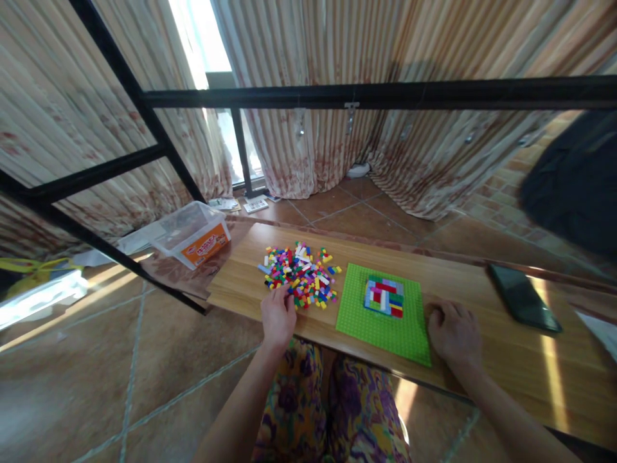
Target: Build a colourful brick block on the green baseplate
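Note:
My left hand (279, 316) reaches to the near edge of a loose pile of small coloured toy bricks (308, 273). Its fingers are drawn together among the bricks, and whatever is between the fingertips is too small to make out. To the right of the pile lies a green studded baseplate (354, 321), turned slightly askew. On it sits a roughly square patch of joined bricks (384, 297) in blue, red, white, green and yellow. My right hand (456, 334) rests on the wood just right of the baseplate, its fingers curled in, with no brick showing in it.
The narrow wooden table (231, 283) bears a dark phone (523, 297) and some paper (598, 331) at the right. A clear plastic box (193, 235) with an orange label stands beyond the left end. A black metal frame (289, 98) crosses before the curtains (328, 51).

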`<action>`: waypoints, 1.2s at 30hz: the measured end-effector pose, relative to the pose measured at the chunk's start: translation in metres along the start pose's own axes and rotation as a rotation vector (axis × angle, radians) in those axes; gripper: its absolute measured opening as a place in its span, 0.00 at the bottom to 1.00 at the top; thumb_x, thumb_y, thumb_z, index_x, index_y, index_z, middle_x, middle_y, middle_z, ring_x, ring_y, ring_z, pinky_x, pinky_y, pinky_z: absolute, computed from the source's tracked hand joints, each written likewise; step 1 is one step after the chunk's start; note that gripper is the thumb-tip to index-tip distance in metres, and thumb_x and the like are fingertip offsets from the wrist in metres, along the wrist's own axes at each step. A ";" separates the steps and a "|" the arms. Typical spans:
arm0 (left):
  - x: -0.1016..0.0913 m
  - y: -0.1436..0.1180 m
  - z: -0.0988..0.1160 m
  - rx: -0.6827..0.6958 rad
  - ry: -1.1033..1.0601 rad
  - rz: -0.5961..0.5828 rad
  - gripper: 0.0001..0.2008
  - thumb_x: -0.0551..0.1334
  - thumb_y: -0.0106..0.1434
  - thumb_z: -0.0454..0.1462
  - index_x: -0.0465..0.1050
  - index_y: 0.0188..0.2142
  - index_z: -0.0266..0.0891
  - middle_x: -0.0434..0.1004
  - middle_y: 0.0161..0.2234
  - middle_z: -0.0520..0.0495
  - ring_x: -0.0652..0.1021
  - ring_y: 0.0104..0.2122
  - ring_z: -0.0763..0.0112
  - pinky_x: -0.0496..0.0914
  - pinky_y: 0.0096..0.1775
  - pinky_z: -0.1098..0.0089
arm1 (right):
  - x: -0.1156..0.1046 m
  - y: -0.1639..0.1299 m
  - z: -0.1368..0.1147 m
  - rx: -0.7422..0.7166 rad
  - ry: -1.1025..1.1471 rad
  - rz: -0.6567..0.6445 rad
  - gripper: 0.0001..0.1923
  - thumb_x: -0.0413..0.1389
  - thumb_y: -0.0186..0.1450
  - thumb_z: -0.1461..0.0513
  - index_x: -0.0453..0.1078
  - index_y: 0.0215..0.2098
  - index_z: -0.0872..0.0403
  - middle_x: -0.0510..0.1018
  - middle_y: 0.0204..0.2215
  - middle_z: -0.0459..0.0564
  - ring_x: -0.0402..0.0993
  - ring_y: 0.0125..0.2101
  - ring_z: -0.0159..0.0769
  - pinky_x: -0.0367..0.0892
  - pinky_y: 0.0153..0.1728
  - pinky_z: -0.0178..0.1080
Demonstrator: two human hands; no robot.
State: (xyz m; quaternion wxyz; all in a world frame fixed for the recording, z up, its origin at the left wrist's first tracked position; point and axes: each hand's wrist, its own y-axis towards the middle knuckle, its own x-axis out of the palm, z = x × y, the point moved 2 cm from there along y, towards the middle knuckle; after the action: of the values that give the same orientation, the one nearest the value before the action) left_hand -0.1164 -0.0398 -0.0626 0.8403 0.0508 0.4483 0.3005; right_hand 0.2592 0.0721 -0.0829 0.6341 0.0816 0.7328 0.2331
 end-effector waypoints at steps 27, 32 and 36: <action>-0.025 0.080 -0.010 -0.117 0.479 -0.256 0.12 0.56 0.61 0.37 0.77 0.40 0.41 0.79 0.35 0.42 0.76 0.41 0.57 0.66 0.40 0.64 | 0.002 -0.001 0.001 -0.004 -0.015 0.026 0.12 0.46 0.63 0.64 0.72 0.37 0.55 0.75 0.35 0.56 0.68 0.35 0.42 0.61 0.41 0.43; -0.023 0.075 -0.007 -0.063 0.506 -0.237 0.12 0.55 0.62 0.36 0.76 0.39 0.39 0.78 0.37 0.40 0.75 0.43 0.55 0.66 0.42 0.62 | 0.003 -0.001 0.001 -0.010 -0.013 0.034 0.12 0.46 0.63 0.63 0.72 0.37 0.55 0.76 0.35 0.55 0.68 0.35 0.42 0.61 0.41 0.42; -0.022 0.072 -0.004 -0.035 0.539 -0.234 0.13 0.53 0.63 0.35 0.75 0.41 0.39 0.77 0.39 0.39 0.75 0.44 0.54 0.66 0.44 0.60 | 0.004 -0.001 0.001 -0.012 -0.023 0.039 0.12 0.46 0.63 0.63 0.71 0.36 0.55 0.75 0.34 0.55 0.67 0.35 0.42 0.60 0.40 0.42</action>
State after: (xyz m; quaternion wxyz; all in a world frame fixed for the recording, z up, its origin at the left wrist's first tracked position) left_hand -0.1617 0.0060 -0.0230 0.7208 -0.0973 0.6528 0.2118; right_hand 0.2593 0.0727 -0.0866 0.6384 0.0949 0.7222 0.2486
